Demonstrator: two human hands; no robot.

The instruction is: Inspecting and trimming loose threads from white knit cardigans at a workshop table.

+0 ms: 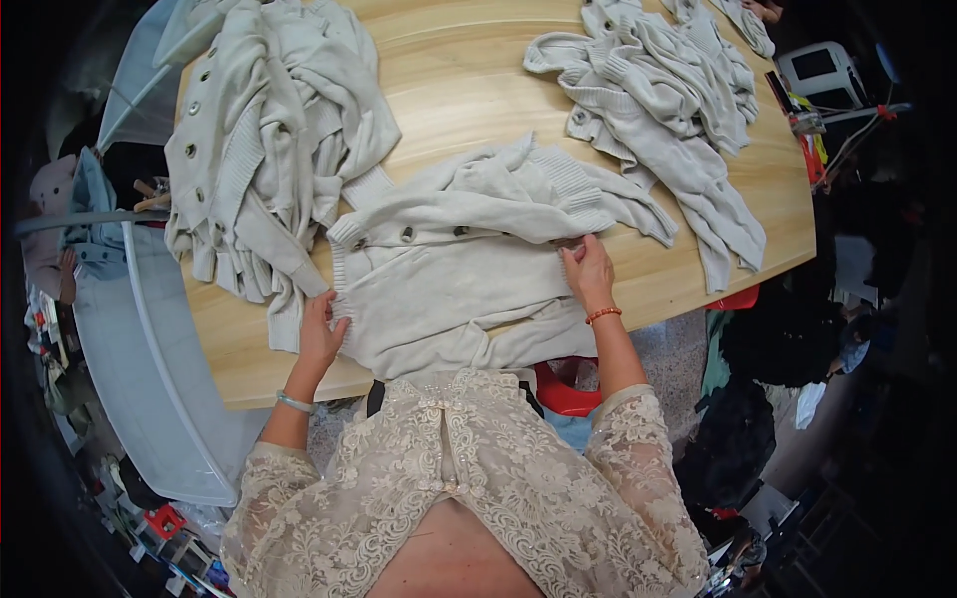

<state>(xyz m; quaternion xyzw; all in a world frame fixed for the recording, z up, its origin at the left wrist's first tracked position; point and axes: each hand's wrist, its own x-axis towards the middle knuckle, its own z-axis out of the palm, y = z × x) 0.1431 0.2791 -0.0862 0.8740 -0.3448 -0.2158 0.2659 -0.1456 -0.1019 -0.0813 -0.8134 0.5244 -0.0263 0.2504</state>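
Fingers (326,303) of the left hand (321,336) stand parted a little from the thumb, touching the ribbed edge at nine o'clock on the pale sweater (449,284) — whether they grip it, I cannot tell. Near three o'clock, the right hand (593,274) pinches cloth between thumb and bent fingers. Flat before the person, the sweater lies at six o'clock on the counter (449,90), its buttons (408,234) running across the upper half. Beyond it sit two heaps of like knitwear — one heap (279,130) toward ten o'clock, another heap (658,100) toward one.
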